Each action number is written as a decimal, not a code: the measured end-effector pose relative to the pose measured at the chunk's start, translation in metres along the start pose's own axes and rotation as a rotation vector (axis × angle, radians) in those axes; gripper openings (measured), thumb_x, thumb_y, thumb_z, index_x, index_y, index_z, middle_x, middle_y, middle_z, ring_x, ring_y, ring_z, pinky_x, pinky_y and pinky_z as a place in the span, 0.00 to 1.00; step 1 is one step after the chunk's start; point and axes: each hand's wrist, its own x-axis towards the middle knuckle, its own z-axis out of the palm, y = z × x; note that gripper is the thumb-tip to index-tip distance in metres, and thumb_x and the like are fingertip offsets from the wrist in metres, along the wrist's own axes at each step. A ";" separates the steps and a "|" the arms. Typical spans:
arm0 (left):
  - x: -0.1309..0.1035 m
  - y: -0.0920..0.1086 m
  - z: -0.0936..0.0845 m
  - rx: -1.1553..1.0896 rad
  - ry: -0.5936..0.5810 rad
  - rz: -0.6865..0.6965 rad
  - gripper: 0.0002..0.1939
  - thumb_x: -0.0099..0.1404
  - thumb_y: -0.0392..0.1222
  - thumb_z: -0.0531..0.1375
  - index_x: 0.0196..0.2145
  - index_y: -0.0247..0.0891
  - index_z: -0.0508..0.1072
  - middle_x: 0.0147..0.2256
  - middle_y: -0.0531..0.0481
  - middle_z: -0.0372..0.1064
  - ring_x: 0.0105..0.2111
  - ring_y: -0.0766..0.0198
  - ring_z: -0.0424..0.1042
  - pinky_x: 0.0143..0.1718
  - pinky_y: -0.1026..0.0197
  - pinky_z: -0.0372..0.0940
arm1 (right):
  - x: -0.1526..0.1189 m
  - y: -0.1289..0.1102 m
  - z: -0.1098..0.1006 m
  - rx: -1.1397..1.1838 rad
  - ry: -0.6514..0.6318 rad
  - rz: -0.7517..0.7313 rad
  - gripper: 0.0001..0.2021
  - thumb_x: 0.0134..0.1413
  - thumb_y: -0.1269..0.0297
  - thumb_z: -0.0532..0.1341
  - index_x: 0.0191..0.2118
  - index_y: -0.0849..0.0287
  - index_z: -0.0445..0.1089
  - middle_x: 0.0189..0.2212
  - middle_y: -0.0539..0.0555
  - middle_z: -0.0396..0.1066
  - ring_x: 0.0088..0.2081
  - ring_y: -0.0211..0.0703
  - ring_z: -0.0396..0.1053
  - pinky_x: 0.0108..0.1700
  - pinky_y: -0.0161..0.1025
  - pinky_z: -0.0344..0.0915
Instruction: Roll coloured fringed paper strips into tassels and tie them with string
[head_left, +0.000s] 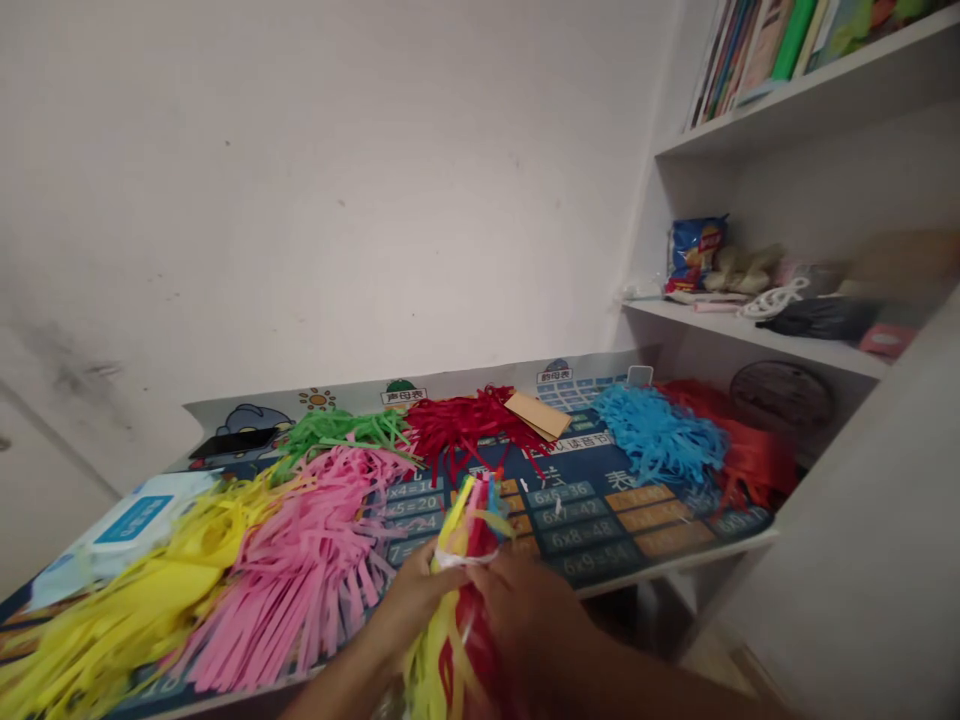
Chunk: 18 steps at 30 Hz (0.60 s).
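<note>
A bundle of coloured streamers [474, 515] stands upright at the table's front edge, with yellow, pink, red and blue strips in it. Around its upper part runs a white band [466, 558]. My left hand [414, 600] is closed on the bundle's left side, thumb and fingers just under the band. From the right, my right hand [523, 600] grips it at the same height, its fingers partly hidden and blurred. Yellow and red strips hang down below my hands. The closest loose pile is the pink streamers [315, 540], left of my left hand.
Yellow [161, 590], green [341, 432], dark red [457, 425] and blue streamers [660, 435] lie on the printed table mat [585, 515]. A cardboard piece [538, 415] and a white-blue packet [135, 518] lie there too. Shelves [757, 325] rise at right; a wall [375, 200] stands behind.
</note>
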 end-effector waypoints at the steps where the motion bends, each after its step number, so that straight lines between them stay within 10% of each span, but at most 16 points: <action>1: -0.002 -0.003 0.000 -0.174 0.032 -0.065 0.15 0.52 0.40 0.66 0.39 0.37 0.74 0.32 0.47 0.78 0.28 0.56 0.77 0.35 0.55 0.71 | -0.010 0.004 0.003 0.022 0.086 -0.002 0.15 0.58 0.68 0.54 0.49 0.60 0.70 0.41 0.61 0.73 0.41 0.51 0.70 0.42 0.44 0.67; 5: 0.001 -0.010 0.012 -0.586 0.089 -0.233 0.17 0.47 0.38 0.67 0.37 0.34 0.73 0.26 0.46 0.77 0.26 0.54 0.78 0.33 0.55 0.72 | -0.027 0.022 0.017 0.120 0.353 -0.033 0.29 0.55 0.56 0.59 0.61 0.56 0.57 0.52 0.62 0.64 0.53 0.57 0.63 0.54 0.53 0.63; 9: 0.015 -0.013 0.025 -0.595 -0.034 -0.304 0.22 0.52 0.48 0.61 0.40 0.30 0.74 0.35 0.38 0.78 0.40 0.45 0.78 0.42 0.48 0.71 | -0.015 0.034 0.020 0.097 0.433 0.080 0.31 0.56 0.65 0.55 0.65 0.59 0.50 0.59 0.64 0.56 0.59 0.56 0.58 0.58 0.51 0.60; 14: 0.021 -0.022 0.016 0.123 0.318 0.167 0.24 0.58 0.52 0.60 0.50 0.38 0.70 0.53 0.42 0.69 0.58 0.48 0.64 0.59 0.45 0.58 | 0.006 0.090 0.000 -0.050 0.242 0.168 0.24 0.56 0.70 0.54 0.59 0.65 0.60 0.55 0.66 0.63 0.55 0.53 0.62 0.57 0.50 0.61; 18: 0.054 -0.012 0.015 0.820 0.090 0.539 0.23 0.65 0.51 0.54 0.55 0.39 0.67 0.56 0.40 0.67 0.59 0.51 0.63 0.61 0.46 0.55 | 0.011 0.122 -0.004 -0.086 0.102 0.184 0.29 0.46 0.65 0.66 0.56 0.67 0.64 0.51 0.67 0.68 0.52 0.57 0.64 0.54 0.51 0.62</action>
